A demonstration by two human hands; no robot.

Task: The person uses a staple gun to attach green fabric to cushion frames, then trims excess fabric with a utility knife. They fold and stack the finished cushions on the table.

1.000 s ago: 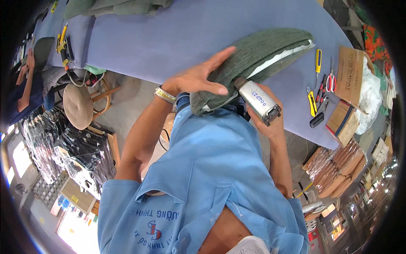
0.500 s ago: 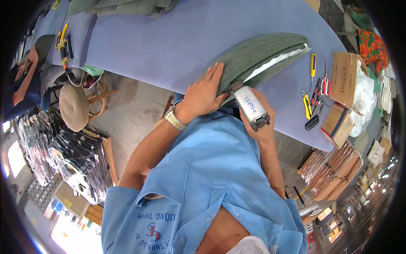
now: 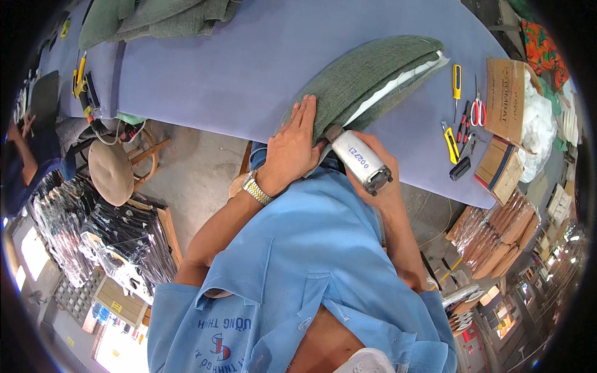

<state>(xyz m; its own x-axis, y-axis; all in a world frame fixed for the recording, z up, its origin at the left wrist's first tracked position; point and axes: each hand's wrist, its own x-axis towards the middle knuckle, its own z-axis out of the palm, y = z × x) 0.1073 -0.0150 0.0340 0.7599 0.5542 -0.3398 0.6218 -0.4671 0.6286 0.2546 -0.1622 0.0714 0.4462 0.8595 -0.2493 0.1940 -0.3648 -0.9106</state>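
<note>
A green fabric cushion cover (image 3: 367, 74) with white filling showing along its open edge lies on the blue-purple table (image 3: 249, 68). My left hand (image 3: 292, 146) presses flat on the cushion's near corner, fingers together, a metal watch on the wrist. My right hand (image 3: 376, 186) grips a grey cylindrical power tool (image 3: 359, 160) whose nose touches the cushion's near edge beside my left fingers.
Yellow utility knives (image 3: 457, 81), red-handled scissors (image 3: 477, 112) and cardboard boxes (image 3: 505, 99) lie at the table's right end. More green cushions (image 3: 155, 15) sit at the far left. A round stool (image 3: 112, 171) stands below the table; another person (image 3: 25, 161) sits at far left.
My left hand slid from the cushion's top down to its near corner. The tool in my right hand came closer to the cushion's edge. The cushion lies flatter on the table.
</note>
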